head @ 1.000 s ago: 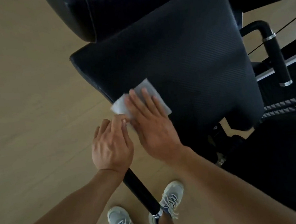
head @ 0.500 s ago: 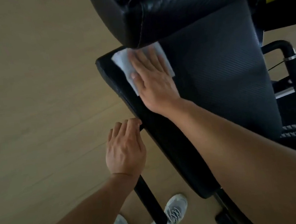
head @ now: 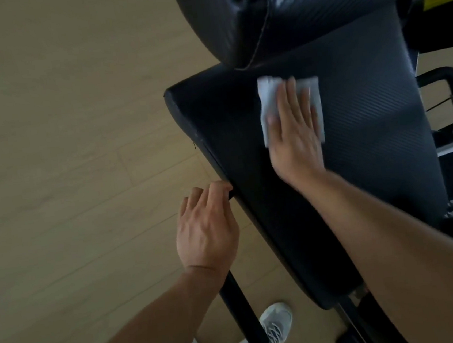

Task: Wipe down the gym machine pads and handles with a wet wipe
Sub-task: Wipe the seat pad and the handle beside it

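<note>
Two hands are in view, and only the right hand (head: 294, 133) works with the wet wipe (head: 269, 97). Its fingers are straight and spread flat, and they press the wipe against the seat pad (head: 369, 128). The wipe lies under the palm and fingers, and its pale edges show on both sides of the hand and beyond the fingertips. It looks thin, white-grey and a little crumpled at the far left corner. Probably it is very light and soft, so it can bunch or slip under the hand; a flat palm over its middle seems the best hold. The seat pad is black with a fine woven texture, and it seems firm and slightly slippery when damp. Just beyond the fingertips stands the back pad (head: 300, 4), black and shiny. The left hand (head: 206, 229) rests at the near side edge of the seat pad, its fingers curled loosely against the edge; whether it really grips the edge cannot be told.
</note>
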### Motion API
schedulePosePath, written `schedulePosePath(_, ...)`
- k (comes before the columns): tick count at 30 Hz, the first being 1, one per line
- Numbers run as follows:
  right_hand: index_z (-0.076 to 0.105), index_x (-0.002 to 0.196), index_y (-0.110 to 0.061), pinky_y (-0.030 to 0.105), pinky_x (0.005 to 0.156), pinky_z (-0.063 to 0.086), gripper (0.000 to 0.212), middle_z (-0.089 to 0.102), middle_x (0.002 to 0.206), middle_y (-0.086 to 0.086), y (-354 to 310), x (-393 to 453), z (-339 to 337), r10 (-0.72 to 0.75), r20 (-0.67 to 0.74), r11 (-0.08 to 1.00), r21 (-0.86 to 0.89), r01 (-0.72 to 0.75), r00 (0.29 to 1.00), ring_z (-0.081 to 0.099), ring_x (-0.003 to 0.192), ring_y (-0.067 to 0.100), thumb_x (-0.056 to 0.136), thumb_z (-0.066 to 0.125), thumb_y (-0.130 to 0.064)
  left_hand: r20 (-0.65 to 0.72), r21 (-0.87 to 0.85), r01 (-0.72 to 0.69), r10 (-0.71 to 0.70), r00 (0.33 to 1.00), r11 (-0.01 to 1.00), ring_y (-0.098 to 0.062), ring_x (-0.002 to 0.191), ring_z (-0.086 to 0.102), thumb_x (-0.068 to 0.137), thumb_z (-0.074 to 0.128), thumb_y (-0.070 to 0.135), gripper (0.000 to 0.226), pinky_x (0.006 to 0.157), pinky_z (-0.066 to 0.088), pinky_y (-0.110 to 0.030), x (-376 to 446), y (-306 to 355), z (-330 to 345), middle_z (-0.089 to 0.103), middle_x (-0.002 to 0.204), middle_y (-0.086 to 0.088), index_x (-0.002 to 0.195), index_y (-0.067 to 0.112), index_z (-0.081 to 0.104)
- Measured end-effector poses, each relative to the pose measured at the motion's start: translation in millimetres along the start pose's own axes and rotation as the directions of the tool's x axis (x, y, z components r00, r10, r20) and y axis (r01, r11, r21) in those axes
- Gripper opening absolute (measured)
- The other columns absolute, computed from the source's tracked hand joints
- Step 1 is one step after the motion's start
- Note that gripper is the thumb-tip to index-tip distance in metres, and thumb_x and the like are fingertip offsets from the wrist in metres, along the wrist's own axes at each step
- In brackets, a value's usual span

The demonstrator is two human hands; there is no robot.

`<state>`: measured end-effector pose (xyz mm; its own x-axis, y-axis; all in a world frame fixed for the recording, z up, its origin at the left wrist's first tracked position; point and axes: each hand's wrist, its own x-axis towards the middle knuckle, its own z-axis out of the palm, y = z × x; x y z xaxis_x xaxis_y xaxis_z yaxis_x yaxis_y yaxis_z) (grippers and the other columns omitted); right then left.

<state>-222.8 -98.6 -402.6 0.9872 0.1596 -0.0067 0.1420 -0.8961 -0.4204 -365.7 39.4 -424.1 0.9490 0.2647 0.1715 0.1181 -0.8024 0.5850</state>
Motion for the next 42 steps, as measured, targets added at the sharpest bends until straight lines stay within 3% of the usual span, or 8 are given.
schedulePosePath(8, 0.006, 0.164, -0.016, 0.045, 0.129, 0.003, 0.058, 0.002, 0.172, 0.004, -32, -13, 25, -0.285, 0.014, 0.956, -0.065, 0.286, 0.958, -0.005, 0.159, 0.02, 0.111, 0.016, -0.039, 0.019, 0.09, -0.072, 0.071, 0.997, 0.993, -0.02, 0.063, 0.055, 0.101, 0.041, 0.019, 0.027, 0.068, 0.04, -0.033, -1, -2, 0, 0.063, 0.071, 0.002, 0.102, 0.017, 0.068)
schedulePosePath(17, 0.014, 0.161, -0.014, 0.043, 0.126, 0.014, 0.054, 0.01, 0.17, -0.006, 66, -203, 54, 0.216, -0.096, 0.97, 0.131, -0.203, 0.972, 0.007, 0.159, 0.014, 0.112, 0.014, -0.036, 0.077, 0.153, -0.226, 0.217, 0.973, 0.962, -0.022, 0.059, 0.058, 0.096, 0.052, 0.012, 0.018, 0.068, 0.042, -0.034, -1, 1, -1, 0.065, 0.07, 0.002, 0.098, 0.015, 0.069)
schedulePosePath(23, 0.006, 0.162, -0.008, 0.038, 0.129, -0.004, 0.059, -0.004, 0.171, -0.002, 43, -113, 27, 0.513, -0.08, 0.825, 0.322, -0.465, 0.855, -0.009, 0.158, 0.015, 0.11, 0.018, -0.034, 0.107, 0.157, -0.302, 0.288, 0.952, 0.94, -0.024, 0.063, 0.063, 0.096, 0.049, 0.014, 0.022, 0.064, 0.043, -0.032, 0, 4, -4, 0.069, 0.073, 0.0, 0.1, 0.014, 0.071)
schedulePosePath(28, -0.004, 0.163, -0.015, 0.038, 0.127, -0.01, 0.061, -0.009, 0.172, 0.003, 22, 13, -11, 0.029, 0.038, 0.998, 0.051, -0.031, 0.999, -0.013, 0.157, 0.019, 0.11, 0.015, -0.038, 0.153, 0.163, -0.427, 0.405, 0.902, 0.889, -0.027, 0.072, 0.07, 0.095, 0.055, 0.014, 0.023, 0.059, 0.053, -0.033, 0, 0, -4, 0.075, 0.086, -0.002, 0.107, 0.012, 0.074)
schedulePosePath(32, -0.002, 0.163, -0.015, 0.038, 0.129, -0.004, 0.059, -0.005, 0.172, -0.002, 36, 24, -17, -0.263, 0.116, 0.957, -0.093, 0.274, 0.958, -0.011, 0.157, 0.015, 0.111, 0.019, -0.034, 0.202, 0.148, -0.472, 0.441, 0.874, 0.869, -0.024, 0.075, 0.074, 0.099, 0.045, 0.022, 0.033, 0.053, 0.054, -0.032, 0, -2, -6, 0.077, 0.093, 0.0, 0.111, 0.013, 0.075)
schedulePosePath(35, -0.002, 0.163, -0.015, 0.035, 0.128, -0.007, 0.058, -0.009, 0.172, -0.002, 69, 16, -24, 0.015, 0.025, 0.997, -0.07, -0.013, 1.0, -0.013, 0.157, 0.012, 0.111, 0.015, -0.035, 0.222, 0.166, -0.475, 0.437, 0.872, 0.864, -0.025, 0.068, 0.073, 0.097, 0.047, 0.021, 0.032, 0.045, 0.05, -0.031, 1, 1, -6, 0.077, 0.088, 0.0, 0.109, 0.012, 0.075)
schedulePosePath(38, -0.005, 0.162, -0.013, 0.037, 0.128, -0.009, 0.059, -0.013, 0.171, 0.0, 83, -27, -10, 0.422, -0.032, 0.905, 0.079, -0.418, 0.906, -0.017, 0.156, 0.012, 0.111, 0.01, -0.038, 0.215, 0.191, -0.488, 0.448, 0.868, 0.852, -0.024, 0.061, 0.07, 0.094, 0.05, 0.017, 0.03, 0.039, 0.043, -0.029, 1, 2, -7, 0.076, 0.086, -0.001, 0.107, 0.012, 0.076)
schedulePosePath(42, -0.014, 0.16, -0.014, 0.034, 0.127, -0.012, 0.059, -0.023, 0.169, -0.005, 71, -112, 13, 0.532, 0.028, 0.831, 0.173, -0.528, 0.846, -0.025, 0.153, 0.006, 0.108, 0.006, -0.037, 0.209, 0.186, -0.497, 0.46, 0.863, 0.847, -0.022, 0.051, 0.065, 0.091, 0.058, 0.012, 0.024, 0.035, 0.036, -0.027, 1, 3, -8, 0.075, 0.083, 0.0, 0.106, 0.011, 0.076)
